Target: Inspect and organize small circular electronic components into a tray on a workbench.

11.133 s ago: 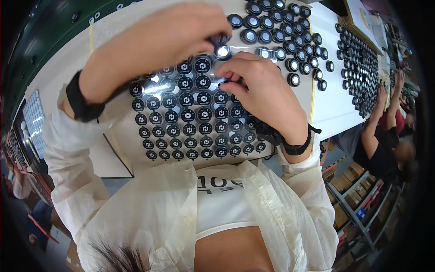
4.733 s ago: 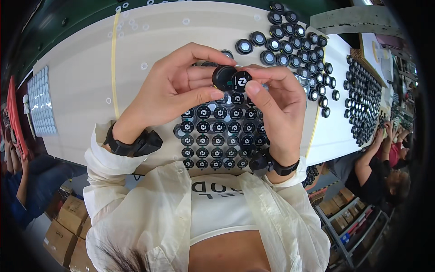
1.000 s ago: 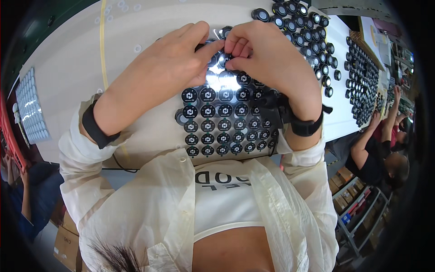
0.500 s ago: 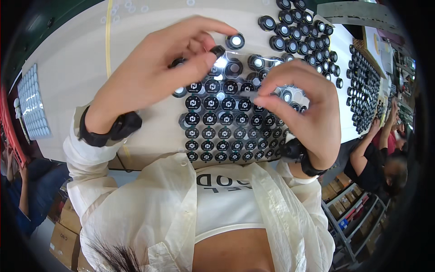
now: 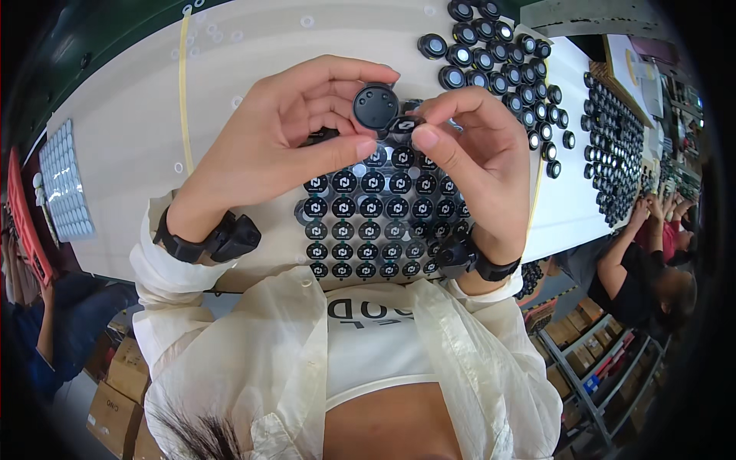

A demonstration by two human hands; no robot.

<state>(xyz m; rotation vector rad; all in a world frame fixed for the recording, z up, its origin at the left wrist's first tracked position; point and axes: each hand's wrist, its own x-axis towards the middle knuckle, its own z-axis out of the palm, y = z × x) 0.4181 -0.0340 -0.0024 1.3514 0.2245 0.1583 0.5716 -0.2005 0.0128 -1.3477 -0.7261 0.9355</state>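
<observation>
Over the sticker sheet my left hand (image 5: 287,126) pinches a black round disc-shaped part (image 5: 376,107) by its edge between thumb and fingers. Its flat face, with a few small holes, is turned up toward me. Between thumb and forefinger, my right hand (image 5: 479,149) holds a round black sticker (image 5: 407,124) with a white logo. The sticker is tilted close to the disc's lower right edge; whether the two touch, I cannot tell. Beneath both hands lies a clear sheet of black stickers (image 5: 371,208) in rows, its far part hidden by my hands.
Many black round parts with pale centres (image 5: 483,59) stand at the back right, and more rows (image 5: 613,146) fill the white table beyond. A sheet of pale discs (image 5: 65,180) lies far left. Yellow tape (image 5: 184,84) crosses the table. Co-workers' arms (image 5: 632,230) show at right.
My left hand has turned the black part so its flat face shows. My right hand has moved left and up, bringing the sticker beside it. The whole view has shifted slightly.
</observation>
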